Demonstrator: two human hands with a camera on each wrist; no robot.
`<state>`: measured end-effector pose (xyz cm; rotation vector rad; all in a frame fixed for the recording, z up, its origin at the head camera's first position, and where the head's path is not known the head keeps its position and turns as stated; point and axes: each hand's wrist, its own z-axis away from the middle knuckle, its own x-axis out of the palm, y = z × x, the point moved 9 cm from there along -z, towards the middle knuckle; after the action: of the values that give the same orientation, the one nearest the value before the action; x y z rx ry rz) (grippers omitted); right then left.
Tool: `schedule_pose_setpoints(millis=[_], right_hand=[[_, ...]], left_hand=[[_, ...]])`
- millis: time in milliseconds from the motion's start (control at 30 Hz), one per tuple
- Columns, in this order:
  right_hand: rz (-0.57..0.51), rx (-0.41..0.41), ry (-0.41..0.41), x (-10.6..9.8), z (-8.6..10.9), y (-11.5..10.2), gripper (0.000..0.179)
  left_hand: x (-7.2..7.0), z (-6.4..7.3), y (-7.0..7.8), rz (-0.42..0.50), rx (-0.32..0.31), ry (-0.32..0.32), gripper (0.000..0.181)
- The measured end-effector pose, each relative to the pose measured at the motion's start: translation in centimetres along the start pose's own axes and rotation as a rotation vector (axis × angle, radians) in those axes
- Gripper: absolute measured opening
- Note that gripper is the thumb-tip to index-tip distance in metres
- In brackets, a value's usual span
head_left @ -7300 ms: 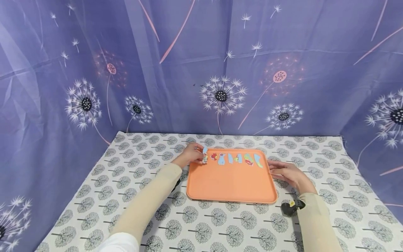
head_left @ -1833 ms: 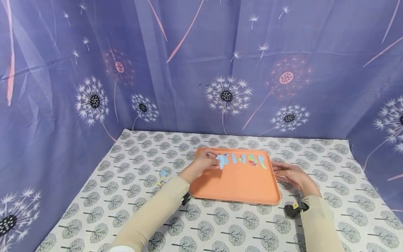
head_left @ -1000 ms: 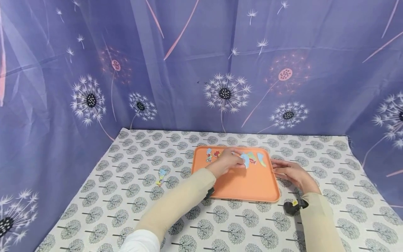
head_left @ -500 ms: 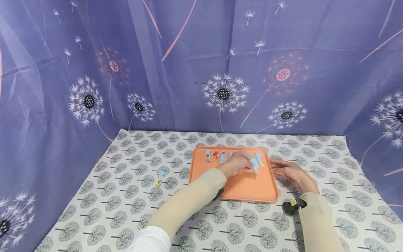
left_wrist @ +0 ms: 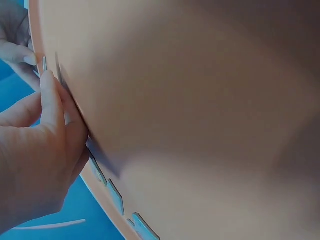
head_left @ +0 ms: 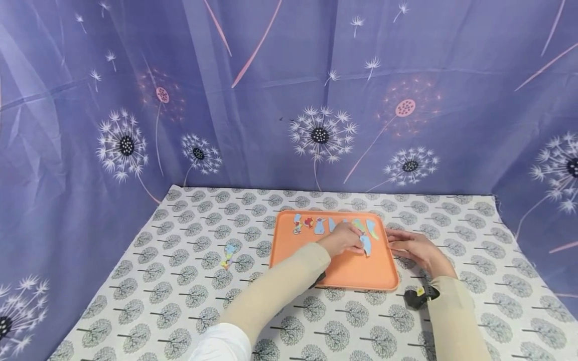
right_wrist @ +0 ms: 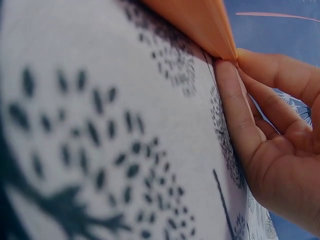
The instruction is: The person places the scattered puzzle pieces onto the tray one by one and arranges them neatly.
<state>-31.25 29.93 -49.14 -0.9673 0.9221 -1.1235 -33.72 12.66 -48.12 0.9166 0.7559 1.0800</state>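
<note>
My left hand [head_left: 345, 239] pinches a light-blue puzzle piece [head_left: 367, 245] by its left side, over the right part of an orange tray [head_left: 311, 273]. In the left wrist view the left hand [left_wrist: 45, 135] shows its thumb and fingers together, with the thin piece seen nearly edge-on. Along the tray's far side runs a row of several flat cut pieces, among them a red one [head_left: 308, 222] and a blue one [head_left: 319, 226]. My right hand [head_left: 415, 248] holds the tray's right rim; its thumb and forefinger meet at the edge in the right wrist view.
Left of the tray, blue and yellow pieces [head_left: 228, 255] lie on the tree-print cloth [head_left: 189, 281]. A purple dandelion curtain [head_left: 253, 125] hangs behind and at both sides. My left forearm crosses the tray's near left part.
The left hand has moved from the tray's left end to its right part, carrying the light-blue piece, lately slightly rightward and nearer me. The right hand stays at the rim.
</note>
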Motion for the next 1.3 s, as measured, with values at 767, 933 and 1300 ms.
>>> schedule_pose_setpoints(millis=[767, 933, 1300], right_hand=[[-0.016, -0.006, -0.004, 0.0, -0.1, 0.0, 0.068], [-0.017, -0.003, -0.002, 0.1, -0.1, 0.0, 0.069], [-0.032, 0.008, -0.003, 0.0, -0.1, 0.1, 0.07]], left_hand=[[0.1, 0.1, 0.0, -0.065, -0.019, 0.044, 0.026], [0.1, 0.0, -0.1, -0.055, -0.015, 0.052, 0.025], [-1.0, 0.7, 0.9, -0.058, 0.045, -0.003, 0.026]])
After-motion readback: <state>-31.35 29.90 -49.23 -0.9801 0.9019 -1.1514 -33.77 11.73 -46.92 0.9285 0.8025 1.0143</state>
